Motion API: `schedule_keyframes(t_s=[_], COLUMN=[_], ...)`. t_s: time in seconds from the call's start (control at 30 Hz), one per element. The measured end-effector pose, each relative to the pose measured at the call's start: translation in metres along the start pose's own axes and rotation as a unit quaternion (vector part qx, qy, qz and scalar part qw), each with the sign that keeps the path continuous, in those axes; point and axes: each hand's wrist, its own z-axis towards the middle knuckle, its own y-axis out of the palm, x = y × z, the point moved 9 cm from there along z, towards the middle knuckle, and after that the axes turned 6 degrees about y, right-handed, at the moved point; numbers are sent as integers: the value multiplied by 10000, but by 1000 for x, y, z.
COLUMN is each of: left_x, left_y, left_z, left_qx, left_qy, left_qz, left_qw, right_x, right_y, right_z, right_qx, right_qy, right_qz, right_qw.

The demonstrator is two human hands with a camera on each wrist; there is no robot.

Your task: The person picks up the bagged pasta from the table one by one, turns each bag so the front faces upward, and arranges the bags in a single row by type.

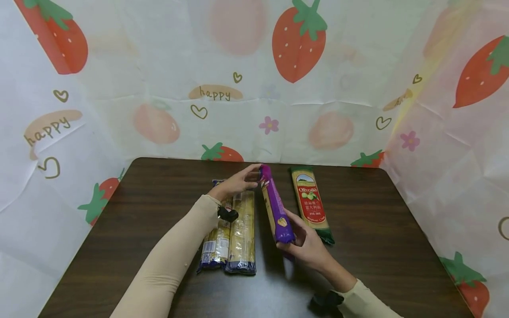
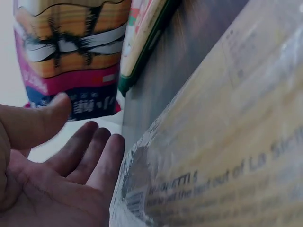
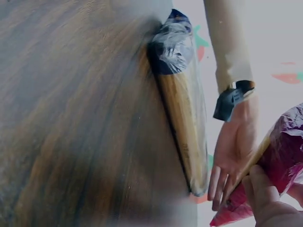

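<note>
You work in a small, sheeted-off space; whether it belongs to a home or a studio cannot be told. A creased, pale sheet (image 1: 171,57), printed with strawberries (image 1: 299,48), hearts (image 1: 199,111) and "happy" lettering (image 1: 215,93), spans the upper frame and both side edges, enclosing your dark wood-grain table (image 1: 377,247) at lower centre.

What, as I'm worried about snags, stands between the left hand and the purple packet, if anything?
Nothing visible does. The left hand is right by the far end of the purple packet, which the right hand holds; the clear packets lie on the table, not between them.
</note>
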Motion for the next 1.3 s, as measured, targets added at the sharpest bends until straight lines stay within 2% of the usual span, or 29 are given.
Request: schedule_keyframes(t_s=[0.2,0.3,0.4,0.53,0.73,0.87,1.0,1.17,1.3], left_x=[-1,0,-3,-7,-13,-14,-10,-7,-10], left_y=[3,1,0,1,2,8,14,17,14], left_z=[1,0,-3,-5,-6,-5,-4,-3,-4], left_qx=[150,263,374,427,458,327,342,492,726], left_qy=[-42,-45,-232,-438,-590,-629,-624,-688,-775], left_qz=[-664,-576,-372,-327,-750,-1549,-2295,-2560,-2732], left_qw=[9977,9980,9983,9976,9944,9854,9707,9630,9561], right_x=[-4,-5,-3,-2,-5,-9,-9,-9,-9], right_y=[-1,-2,-3,-3,-3,-4,-3,-1,-5], right_z=[0,0,-1,-1,-1,-1,1,4,7], right_qx=[134,229,292,347,375,397,351,192,264], right_qy=[-46,36,139,178,13,-119,-179,-189,-48], right_qz=[28,23,66,195,463,533,491,374,79], right_qw=[9999,9997,9995,9990,9982,9977,9980,9989,9996])
